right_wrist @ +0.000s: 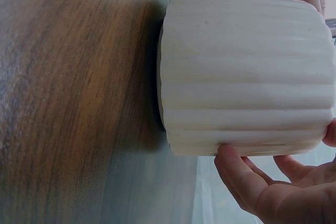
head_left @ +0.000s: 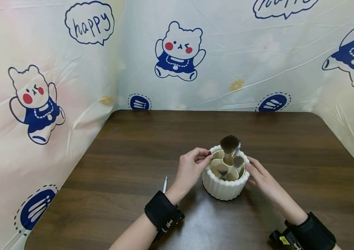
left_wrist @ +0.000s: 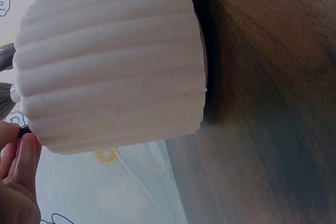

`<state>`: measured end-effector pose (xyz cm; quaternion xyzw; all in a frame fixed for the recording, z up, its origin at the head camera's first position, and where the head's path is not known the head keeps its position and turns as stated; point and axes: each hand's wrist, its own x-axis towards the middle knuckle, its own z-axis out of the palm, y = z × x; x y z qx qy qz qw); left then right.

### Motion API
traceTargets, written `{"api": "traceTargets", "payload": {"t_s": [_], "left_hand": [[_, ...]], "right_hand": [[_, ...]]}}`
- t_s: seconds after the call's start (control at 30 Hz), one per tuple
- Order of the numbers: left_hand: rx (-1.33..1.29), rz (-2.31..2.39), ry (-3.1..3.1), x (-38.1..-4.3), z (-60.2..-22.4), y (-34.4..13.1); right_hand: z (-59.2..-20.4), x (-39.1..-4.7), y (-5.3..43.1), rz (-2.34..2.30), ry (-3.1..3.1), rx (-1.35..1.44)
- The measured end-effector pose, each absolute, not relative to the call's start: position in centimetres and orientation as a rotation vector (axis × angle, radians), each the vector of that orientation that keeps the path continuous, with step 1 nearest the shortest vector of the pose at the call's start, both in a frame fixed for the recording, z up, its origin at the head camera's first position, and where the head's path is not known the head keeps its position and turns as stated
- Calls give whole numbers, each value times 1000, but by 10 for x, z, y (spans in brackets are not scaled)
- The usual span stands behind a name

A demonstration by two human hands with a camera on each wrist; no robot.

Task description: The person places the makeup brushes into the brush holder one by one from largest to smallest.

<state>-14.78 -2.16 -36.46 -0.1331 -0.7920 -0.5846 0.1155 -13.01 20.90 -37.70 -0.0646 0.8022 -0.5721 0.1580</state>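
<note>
A white ribbed brush holder [head_left: 225, 189] stands upright on the wooden table, its inside divided into petal-shaped compartments. A large fluffy makeup brush [head_left: 229, 143] rises from it, with a smaller round brush [head_left: 238, 161] and a fan-shaped one [head_left: 222, 170] lower down. At the left rim my left hand [head_left: 192, 166] pinches a small dark-tipped piece [left_wrist: 24, 130] between thumb and finger; most of it is hidden, so I cannot tell its kind. My right hand [head_left: 261, 175] grips the holder's right side, fingertips [right_wrist: 228, 153] against the ribbed wall and thumb near the rim.
Behind the left wrist a thin white stick-like object [head_left: 165, 184] pokes into view, partly covered by the arm. The brown wooden table [head_left: 117, 173] ends at a printed curtain [head_left: 220, 69] at the back and sides. Black camera bands sit on both wrists.
</note>
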Motion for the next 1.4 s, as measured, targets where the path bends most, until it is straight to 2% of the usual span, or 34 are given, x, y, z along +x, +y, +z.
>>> {"api": "traceTargets", "payload": {"t_s": [0.4,0.7,0.97,1.4], "left_hand": [[-385,-1542,-2474,-149,-359,-28],[-376,-1604,-2506,-147,-359,-30],[-466,-1295,-2428,-143,-353,-44],[-257,-1112,-2447,-144,-338,-81]], "right_hand": [[-376,-130,208,-1624,2272,-168],[-376,-130,207,-1605,2268,-154],[-375,-130,206,-1592,2276,-144],[-375,-130,208,-1601,2269,-148]]}}
